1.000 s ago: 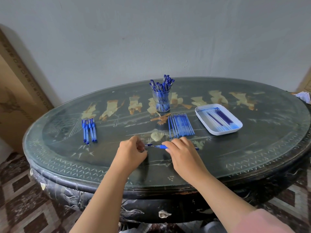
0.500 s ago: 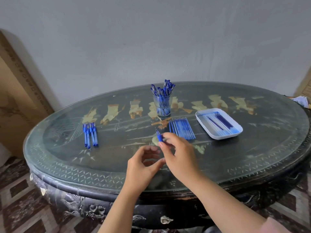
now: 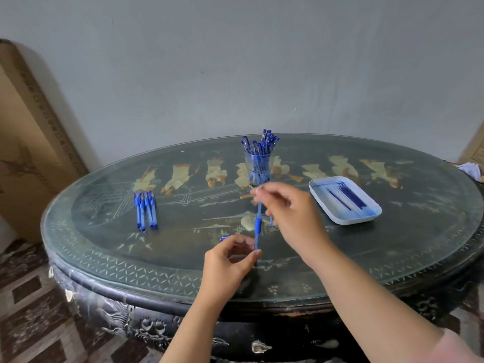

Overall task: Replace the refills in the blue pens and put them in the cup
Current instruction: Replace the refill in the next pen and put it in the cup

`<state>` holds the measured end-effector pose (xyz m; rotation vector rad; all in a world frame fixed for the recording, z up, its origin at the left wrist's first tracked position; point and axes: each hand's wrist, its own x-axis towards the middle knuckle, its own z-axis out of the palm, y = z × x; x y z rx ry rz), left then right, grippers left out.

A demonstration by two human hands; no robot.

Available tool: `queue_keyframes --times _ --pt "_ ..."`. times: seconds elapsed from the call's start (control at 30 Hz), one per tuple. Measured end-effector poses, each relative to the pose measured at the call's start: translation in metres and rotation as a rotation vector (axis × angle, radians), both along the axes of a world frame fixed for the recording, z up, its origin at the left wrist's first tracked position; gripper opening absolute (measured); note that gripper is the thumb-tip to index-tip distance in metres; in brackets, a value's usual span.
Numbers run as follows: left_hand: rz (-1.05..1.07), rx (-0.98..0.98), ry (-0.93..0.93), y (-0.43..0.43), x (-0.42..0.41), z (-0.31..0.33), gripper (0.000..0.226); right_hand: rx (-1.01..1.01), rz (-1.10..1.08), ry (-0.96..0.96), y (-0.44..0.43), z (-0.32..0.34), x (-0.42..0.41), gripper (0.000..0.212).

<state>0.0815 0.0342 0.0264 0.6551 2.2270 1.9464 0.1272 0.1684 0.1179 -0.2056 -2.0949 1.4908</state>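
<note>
- Currently the left grip pinches the lower barrel of a blue pen, upright above the tabletop.
- The right grip pinches its thin top, likely the refill.
- A skewed pull could bend the refill.
- A careless reach could topple the cup just behind.

Oval glass-topped table: cup of pens, loose pens, white tray.

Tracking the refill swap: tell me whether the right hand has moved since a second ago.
Yes. The right hand has lifted from the table, toward the cup, pinching the top of the pen.
</note>
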Motion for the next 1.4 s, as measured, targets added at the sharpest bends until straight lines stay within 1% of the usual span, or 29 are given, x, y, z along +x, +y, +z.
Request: queue_keyframes --times 0.07,0.17,0.23,0.27,0.33,0.43,0.53,0.63,0.73,0.83,0.9,0.97,1.1,1.3,1.4 --pt "-0.004 -0.021 0.021 0.001 0.000 -0.001 0.019 -0.085 -0.016 0.070 0.003 0.020 -0.001 0.014" --pt "-0.012 -0.038 0.031 0.001 0.000 -0.001 0.019 -0.151 -0.061 0.225 0.015 0.050 -0.002 0.013" --pt "-0.005 -0.035 0.022 -0.001 -0.001 0.000 0.017 -0.178 -0.093 0.318 0.029 0.065 -0.002 0.017" --pt "0.002 -0.014 0.011 -0.003 -0.002 0.001 0.016 -0.176 -0.109 0.335 0.036 0.069 -0.003 0.022" --pt "0.049 0.053 0.004 -0.006 -0.009 0.003 0.015 -0.130 -0.148 0.270 0.050 0.066 -0.009 0.029" --pt "0.190 0.135 0.007 -0.012 -0.032 0.008 0.016 -0.019 -0.235 0.036 0.058 0.039 -0.031 0.019" --pt "0.304 0.136 -0.007 -0.022 -0.061 0.011 0.016 -0.016 -0.266 -0.170 0.060 0.007 -0.056 0.013" --pt "0.388 0.112 -0.062 -0.031 -0.080 0.002 0.014 0.029 -0.279 -0.304 0.062 -0.018 -0.084 0.017" --pt "0.422 0.084 -0.068 -0.032 -0.085 -0.003 0.013 0.116 -0.279 -0.431 0.064 -0.037 -0.111 0.018" --pt "0.399 0.050 -0.049 -0.031 -0.084 -0.003 0.013 0.237 -0.298 -0.582 0.066 -0.056 -0.133 0.017" --pt "0.396 0.051 -0.050 -0.031 -0.085 -0.003 0.013 0.319 -0.322 -0.649 0.067 -0.064 -0.138 0.017" --pt "0.392 0.049 -0.053 -0.030 -0.086 -0.004 0.013 0.370 -0.348 -0.672 0.069 -0.070 -0.140 0.020" --pt "0.382 0.035 -0.041 -0.030 -0.086 -0.004 0.013 0.447 -0.378 -0.654 0.070 -0.074 -0.140 0.025" --pt "0.381 0.024 -0.037 -0.031 -0.086 -0.003 0.013 0.489 -0.406 -0.636 0.070 -0.074 -0.136 0.015" --pt "0.380 0.022 -0.041 -0.031 -0.085 -0.003 0.013 0.525 -0.406 -0.628 0.071 -0.073 -0.133 0.015"
